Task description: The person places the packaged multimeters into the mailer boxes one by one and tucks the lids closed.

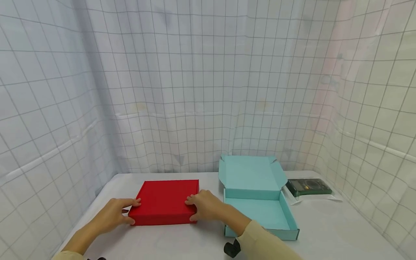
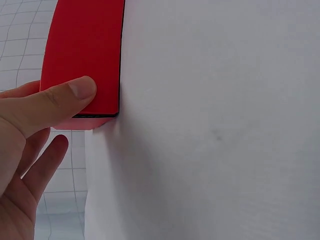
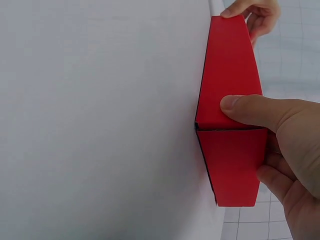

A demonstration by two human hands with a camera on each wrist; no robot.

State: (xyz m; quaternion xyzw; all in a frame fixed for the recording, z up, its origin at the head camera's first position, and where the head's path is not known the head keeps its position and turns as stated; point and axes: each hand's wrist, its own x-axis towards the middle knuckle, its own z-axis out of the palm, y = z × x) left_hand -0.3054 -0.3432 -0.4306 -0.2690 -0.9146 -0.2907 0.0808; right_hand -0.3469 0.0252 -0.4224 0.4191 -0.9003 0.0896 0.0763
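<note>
A closed red box (image 1: 169,198) lies flat on the white table, left of the middle in the head view. My left hand (image 1: 112,215) grips its near left corner, thumb on the front side and fingers on the top. At the near right corner my right hand (image 1: 208,206) holds the box the same way. The left wrist view shows the left thumb (image 2: 82,89) pressed on the red front side. In the right wrist view, the right thumb (image 3: 232,104) presses the front side near the corner, and the left hand (image 3: 257,15) shows at the far end.
A light teal box (image 1: 266,213) stands on the right with its lid raised and nothing inside. Beside it, a dark green multimeter (image 1: 308,186) lies in a clear plastic bag. Checked white curtains (image 1: 208,90) enclose the table (image 1: 162,245) at the back and sides.
</note>
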